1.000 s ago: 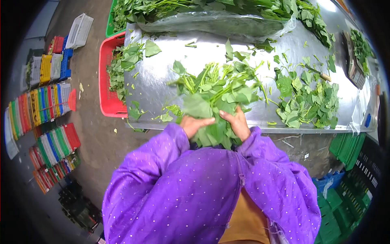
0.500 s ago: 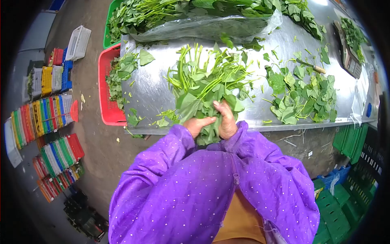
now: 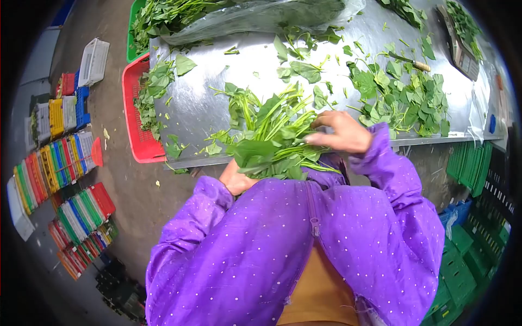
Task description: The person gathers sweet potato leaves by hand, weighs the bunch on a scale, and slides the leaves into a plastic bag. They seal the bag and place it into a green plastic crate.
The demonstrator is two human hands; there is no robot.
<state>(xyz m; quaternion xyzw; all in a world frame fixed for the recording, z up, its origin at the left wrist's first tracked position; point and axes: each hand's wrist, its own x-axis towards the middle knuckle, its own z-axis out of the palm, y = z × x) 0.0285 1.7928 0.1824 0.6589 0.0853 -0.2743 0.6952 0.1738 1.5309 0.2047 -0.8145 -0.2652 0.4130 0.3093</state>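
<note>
A bunch of leafy green stems [image 3: 277, 127] lies at the front edge of the metal table, against my purple jacket. My left hand [image 3: 237, 178] is closed around the lower left of this bunch, its fingers mostly hidden under the leaves. On the other side, my right hand [image 3: 343, 132] is beside the stems with thumb and fingers bent and apart, and nothing shows between them. Loose leaves [image 3: 307, 70] are scattered just beyond the bunch.
A leaf pile [image 3: 402, 98] and a knife [image 3: 410, 61] lie to the right, near a scale [image 3: 458, 49]. At the back is a clear plastic bag [image 3: 261, 22]. A red crate [image 3: 130, 98] with greens stands left; green crates [image 3: 448, 271] are low right.
My right hand has let go of the bunch and moved right and up. My left hand has shifted left and down. The bunch now leans toward the right, and the view has moved slightly.
</note>
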